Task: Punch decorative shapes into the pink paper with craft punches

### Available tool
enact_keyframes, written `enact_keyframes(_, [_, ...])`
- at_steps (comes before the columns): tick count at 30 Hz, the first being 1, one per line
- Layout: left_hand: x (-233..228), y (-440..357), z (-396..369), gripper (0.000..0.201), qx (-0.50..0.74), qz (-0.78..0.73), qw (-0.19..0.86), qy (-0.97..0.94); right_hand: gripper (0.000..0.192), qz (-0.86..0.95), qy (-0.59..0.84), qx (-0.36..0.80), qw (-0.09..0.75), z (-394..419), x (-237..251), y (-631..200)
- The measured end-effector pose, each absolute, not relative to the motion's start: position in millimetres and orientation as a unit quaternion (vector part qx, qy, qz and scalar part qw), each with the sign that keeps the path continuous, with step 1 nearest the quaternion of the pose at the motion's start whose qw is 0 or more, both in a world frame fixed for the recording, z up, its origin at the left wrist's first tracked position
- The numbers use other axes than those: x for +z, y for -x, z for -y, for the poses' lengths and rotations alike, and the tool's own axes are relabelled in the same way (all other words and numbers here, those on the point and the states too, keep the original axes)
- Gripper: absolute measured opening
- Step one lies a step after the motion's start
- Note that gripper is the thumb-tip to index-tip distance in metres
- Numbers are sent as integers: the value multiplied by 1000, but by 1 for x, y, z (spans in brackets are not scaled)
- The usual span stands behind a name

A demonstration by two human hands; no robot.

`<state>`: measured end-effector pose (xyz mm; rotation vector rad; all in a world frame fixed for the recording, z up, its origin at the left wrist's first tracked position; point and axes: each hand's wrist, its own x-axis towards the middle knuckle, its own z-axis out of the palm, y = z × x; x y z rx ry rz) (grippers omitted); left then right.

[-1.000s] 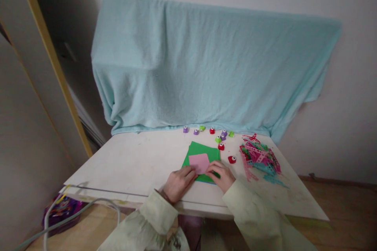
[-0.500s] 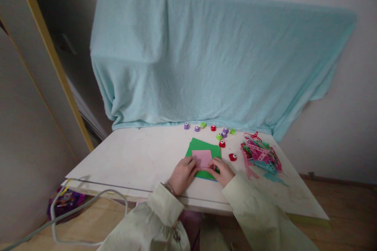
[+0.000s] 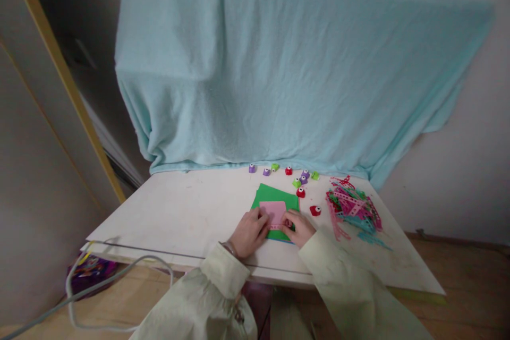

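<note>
A pink paper square (image 3: 273, 210) lies on a stack of green paper sheets (image 3: 269, 196) near the front of the white table (image 3: 187, 212). My left hand (image 3: 249, 232) presses its near left edge and my right hand (image 3: 299, 227) presses its near right edge, fingertips folding the near edge up. Both hands are in pale cream sleeves.
Several small red, purple and green craft punches (image 3: 299, 180) sit behind the paper; a red one (image 3: 315, 210) lies to its right. A heap of pink, green and blue paper scraps (image 3: 353, 208) is at the right. A light blue cloth (image 3: 279, 74) hangs behind. A grey cable (image 3: 99, 287) loops below left.
The view has tilted up a little. My hands have drawn closer together on the pink square, and its near edge has been folded up, so it looks shorter.
</note>
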<state>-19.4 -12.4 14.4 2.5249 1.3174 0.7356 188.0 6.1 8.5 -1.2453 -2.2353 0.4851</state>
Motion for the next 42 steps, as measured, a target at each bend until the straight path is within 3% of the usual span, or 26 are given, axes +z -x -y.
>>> enact_keyframes(21, [16, 20, 10, 17, 246, -425, 117, -863, 13, 834, 454, 192, 248, -8, 18, -186])
enact_keyframes(32, [24, 38, 4, 14, 311, -383, 300, -816, 10, 834, 455, 193, 246, -10, 12, -189])
enact_keyframes(42, [10, 32, -1, 13, 299, -397, 244, -833, 12, 834, 457, 194, 243, -12, 9, -190])
